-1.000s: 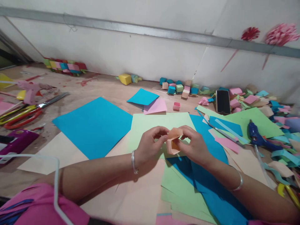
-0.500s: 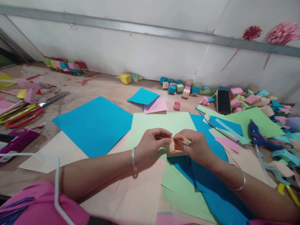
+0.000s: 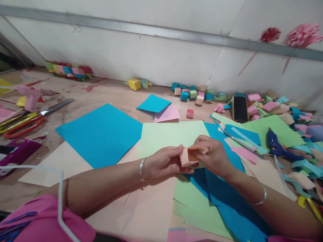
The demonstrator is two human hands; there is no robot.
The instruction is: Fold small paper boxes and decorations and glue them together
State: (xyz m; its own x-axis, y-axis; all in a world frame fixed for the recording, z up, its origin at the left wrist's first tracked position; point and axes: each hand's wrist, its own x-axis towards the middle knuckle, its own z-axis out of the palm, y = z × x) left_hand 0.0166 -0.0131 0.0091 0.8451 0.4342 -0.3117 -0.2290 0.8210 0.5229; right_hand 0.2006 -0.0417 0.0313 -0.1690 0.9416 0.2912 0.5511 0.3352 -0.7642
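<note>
Holding a peach box (image 3: pixel 185 159) mid-scene over a pale green sheet (image 3: pixel 171 134). Faces near with its open side; runs left to right along its long axis. Steadied in the left hand (image 3: pixel 163 164) by half-curled fingers and thumb; pinched in the right hand (image 3: pixel 215 156) by nearly closed fingers. Set over a brown table (image 3: pixel 108 92) with a blue sheet (image 3: pixel 103 134) left and a peach sheet (image 3: pixel 136 211) near; backed by a white wall (image 3: pixel 126 57) and a rail (image 3: pixel 141 29).

Left grip (image 3: pixel 163 163) cups from below, right grip (image 3: pixel 215 155) pinches.
</note>
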